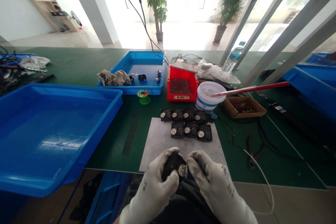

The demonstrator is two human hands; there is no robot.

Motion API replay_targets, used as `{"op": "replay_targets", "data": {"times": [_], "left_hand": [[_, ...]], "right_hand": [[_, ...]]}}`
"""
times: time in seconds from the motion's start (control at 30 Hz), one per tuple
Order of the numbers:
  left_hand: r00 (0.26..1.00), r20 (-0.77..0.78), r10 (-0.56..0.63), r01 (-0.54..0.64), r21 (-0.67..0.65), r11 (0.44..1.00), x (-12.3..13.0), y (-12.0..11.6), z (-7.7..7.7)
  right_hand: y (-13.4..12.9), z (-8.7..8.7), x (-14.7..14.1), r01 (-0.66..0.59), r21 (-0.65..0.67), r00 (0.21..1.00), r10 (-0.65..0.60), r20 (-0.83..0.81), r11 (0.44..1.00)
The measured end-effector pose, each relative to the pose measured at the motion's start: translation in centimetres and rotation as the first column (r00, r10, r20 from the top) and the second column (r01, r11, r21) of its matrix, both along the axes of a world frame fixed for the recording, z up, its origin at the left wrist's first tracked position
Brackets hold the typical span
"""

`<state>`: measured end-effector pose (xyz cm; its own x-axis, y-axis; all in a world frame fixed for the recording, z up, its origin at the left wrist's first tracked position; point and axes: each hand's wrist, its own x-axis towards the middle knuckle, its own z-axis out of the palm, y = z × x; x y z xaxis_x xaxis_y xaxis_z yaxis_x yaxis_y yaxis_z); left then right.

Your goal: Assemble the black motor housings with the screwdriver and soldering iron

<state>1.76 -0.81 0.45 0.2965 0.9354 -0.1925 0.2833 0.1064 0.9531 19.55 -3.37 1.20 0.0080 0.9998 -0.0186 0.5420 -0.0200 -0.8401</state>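
Observation:
My left hand (160,178), in a white glove, is wrapped round a black plastic unit (170,166) that carries a round silver disc (182,170). It holds the unit just off the front edge of the bench. My right hand (206,171), gloved alike, is closed in a pinch at the unit's right side, close to the disc; whatever its fingers hold is hidden. Beyond both hands, several similar black units (187,129) with silver discs lie in two rows on a white sheet (154,136).
A large blue tray (105,92) stands at the left, a smaller blue tray (126,59) behind. A red bin (169,92) of small parts, a white tub (210,103), a cardboard box (240,112) and pliers (252,154) sit to the right. A solder spool (144,99) stands mid-bench.

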Motion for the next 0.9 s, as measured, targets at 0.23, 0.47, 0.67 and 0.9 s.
{"op": "replay_targets", "data": {"times": [0.23, 0.47, 0.67, 0.9], "left_hand": [[1.000, -0.001, 0.005, -0.005, -0.003, 1.000, -0.05, 0.02, -0.12], [1.000, 0.006, 0.004, -0.004, 0.006, 1.000, -0.15, 0.03, -0.02], [1.000, -0.004, -0.001, 0.001, 0.020, 1.000, -0.15, 0.17, 0.18], [1.000, -0.004, 0.012, -0.012, 0.012, 1.000, -0.03, 0.40, 0.11]], "right_hand": [[0.11, -0.07, 0.25, 0.000, 0.010, 1.000, 0.000, 0.022, 1.000], [0.03, -0.20, -0.08, -0.001, -0.025, 1.000, 0.000, -0.027, 1.000], [0.17, -0.03, -0.03, -0.003, -0.028, 0.999, 0.002, -0.034, 1.000], [0.37, -0.41, 0.33, -0.037, -0.002, 0.999, 0.037, 0.003, 0.999]]}}
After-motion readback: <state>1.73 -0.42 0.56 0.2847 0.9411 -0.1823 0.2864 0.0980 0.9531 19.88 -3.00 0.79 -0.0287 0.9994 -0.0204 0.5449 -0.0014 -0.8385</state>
